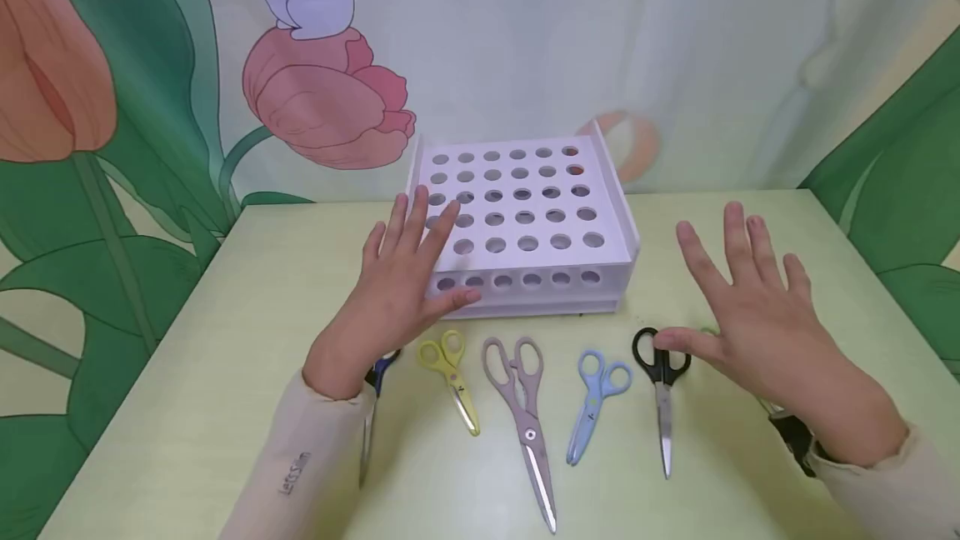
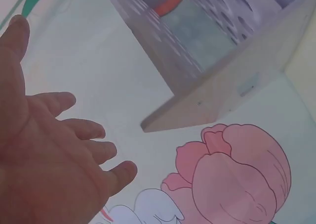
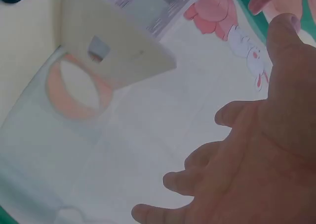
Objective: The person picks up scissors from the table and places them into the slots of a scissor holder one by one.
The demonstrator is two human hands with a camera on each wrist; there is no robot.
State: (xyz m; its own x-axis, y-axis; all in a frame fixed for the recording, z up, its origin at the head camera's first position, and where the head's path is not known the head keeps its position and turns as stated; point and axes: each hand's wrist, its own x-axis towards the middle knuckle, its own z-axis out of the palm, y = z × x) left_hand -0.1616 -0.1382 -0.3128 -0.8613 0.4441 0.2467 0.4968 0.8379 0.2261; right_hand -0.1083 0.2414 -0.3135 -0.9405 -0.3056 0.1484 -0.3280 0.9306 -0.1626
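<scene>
My left hand is held with its fingers spread, in front of the left side of a white rack with rows of round holes. Nothing is in its grasp. Off to the rack's right, my right hand is also spread and holds nothing; its thumb overlaps the handle of black scissors. Between the hands lie yellow scissors, large mauve scissors and light blue scissors. Dark blue-handled scissors are partly hidden by my left wrist. Something green-edged is mostly covered by the right hand.
The pale yellow-green table meets a backdrop printed with tulips and a rabbit, close behind the rack. Raised side panels flank the rack's holed top. A reddish-orange spot shows through holes at its back right.
</scene>
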